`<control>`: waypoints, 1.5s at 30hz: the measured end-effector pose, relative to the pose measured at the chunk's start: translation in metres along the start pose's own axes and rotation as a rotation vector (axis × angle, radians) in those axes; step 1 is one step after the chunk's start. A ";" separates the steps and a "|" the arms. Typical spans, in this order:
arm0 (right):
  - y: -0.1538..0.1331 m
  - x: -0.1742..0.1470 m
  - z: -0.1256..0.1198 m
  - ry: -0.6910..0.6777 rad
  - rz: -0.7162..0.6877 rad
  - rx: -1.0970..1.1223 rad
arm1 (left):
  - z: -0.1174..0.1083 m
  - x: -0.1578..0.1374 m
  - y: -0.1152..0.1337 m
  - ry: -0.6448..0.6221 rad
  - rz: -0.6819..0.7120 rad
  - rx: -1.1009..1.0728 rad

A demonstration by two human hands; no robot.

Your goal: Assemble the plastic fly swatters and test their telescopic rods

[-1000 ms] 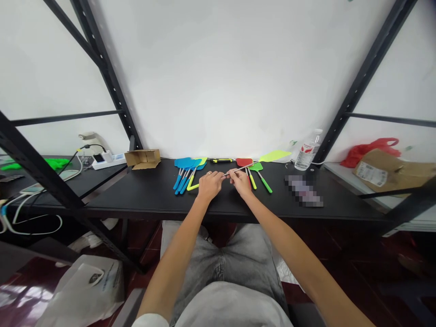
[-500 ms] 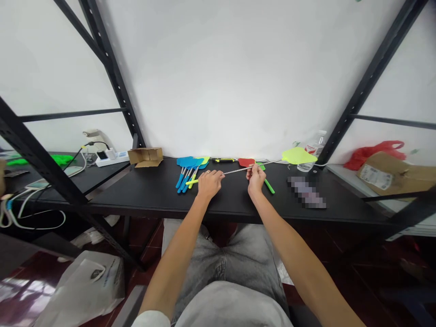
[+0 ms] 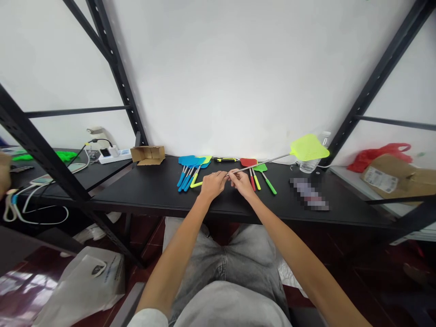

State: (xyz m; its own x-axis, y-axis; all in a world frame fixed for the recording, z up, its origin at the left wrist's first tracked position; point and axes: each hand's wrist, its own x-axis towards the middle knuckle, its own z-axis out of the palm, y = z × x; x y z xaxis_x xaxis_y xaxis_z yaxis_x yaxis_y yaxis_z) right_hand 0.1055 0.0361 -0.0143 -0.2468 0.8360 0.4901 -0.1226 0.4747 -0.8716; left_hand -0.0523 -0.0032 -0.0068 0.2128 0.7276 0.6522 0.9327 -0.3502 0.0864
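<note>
A yellow fly swatter (image 3: 309, 147) with a thin metal rod stretches from the middle of the desk up to the right, its head raised in front of the bottle. My left hand (image 3: 212, 185) is closed round its handle, whose yellow end sticks out on the left. Close beside it, my right hand (image 3: 240, 180) pinches the metal rod. Left of my hands lie several blue fly swatters (image 3: 186, 161) with a yellow one (image 3: 205, 160) among them. On the right lie a red fly swatter (image 3: 248, 162), a green fly swatter (image 3: 270, 185) and another yellow handle (image 3: 257, 182).
An open cardboard box (image 3: 148, 155) stands at the desk's back left, and a yellow-black cutter (image 3: 226, 159) lies by the wall. Rightward are a clear bottle (image 3: 308, 166) and a blurred-out flat object (image 3: 309, 194). Black metal posts (image 3: 117, 68) flank the black desk (image 3: 143, 190).
My right hand has slid left along the rod, close to my left hand. The swatter's head has risen and shifted right. The handles behind my right hand have come into view.
</note>
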 end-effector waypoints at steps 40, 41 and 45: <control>0.002 0.004 -0.010 0.147 -0.009 0.039 | 0.001 -0.001 -0.010 0.027 -0.060 -0.038; 0.002 0.003 -0.007 0.083 -0.007 0.019 | 0.002 -0.001 -0.009 0.021 -0.041 -0.046; 0.006 0.003 -0.001 0.020 -0.023 -0.007 | 0.005 0.000 -0.007 0.008 0.001 -0.060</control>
State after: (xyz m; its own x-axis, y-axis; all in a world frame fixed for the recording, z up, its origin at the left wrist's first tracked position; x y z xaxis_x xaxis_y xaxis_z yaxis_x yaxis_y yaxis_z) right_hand 0.1050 0.0420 -0.0176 -0.2250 0.8301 0.5103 -0.1213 0.4958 -0.8599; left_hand -0.0574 0.0020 -0.0109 0.2116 0.7225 0.6581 0.9131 -0.3863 0.1305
